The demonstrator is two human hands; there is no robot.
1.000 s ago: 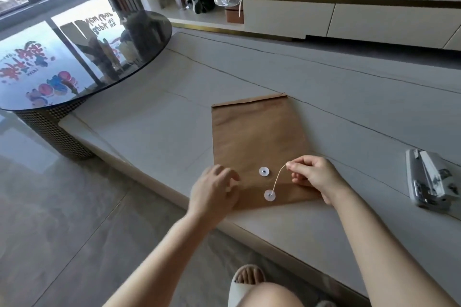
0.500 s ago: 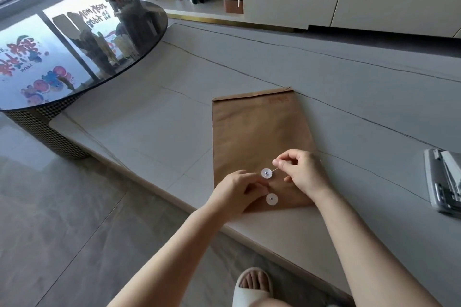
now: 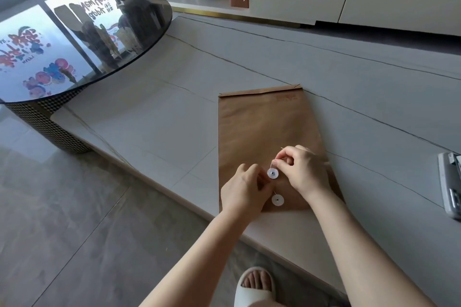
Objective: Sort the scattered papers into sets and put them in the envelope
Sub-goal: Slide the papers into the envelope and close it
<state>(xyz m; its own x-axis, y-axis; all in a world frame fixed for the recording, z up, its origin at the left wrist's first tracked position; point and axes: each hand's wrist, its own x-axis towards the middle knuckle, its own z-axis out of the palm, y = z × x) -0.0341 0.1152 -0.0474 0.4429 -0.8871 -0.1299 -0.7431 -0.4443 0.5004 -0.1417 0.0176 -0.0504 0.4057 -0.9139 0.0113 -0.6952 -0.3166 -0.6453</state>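
I'm tying the envelope closed: right grip pinches the string above the upper disc, left grip presses beside it; next, wind.

Envelope on the low table, stapler far right, round table left.

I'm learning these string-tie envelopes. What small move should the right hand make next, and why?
Probably loop the string round the upper disc: the right hand pinches it just above that disc, and the left hand rests on the envelope.
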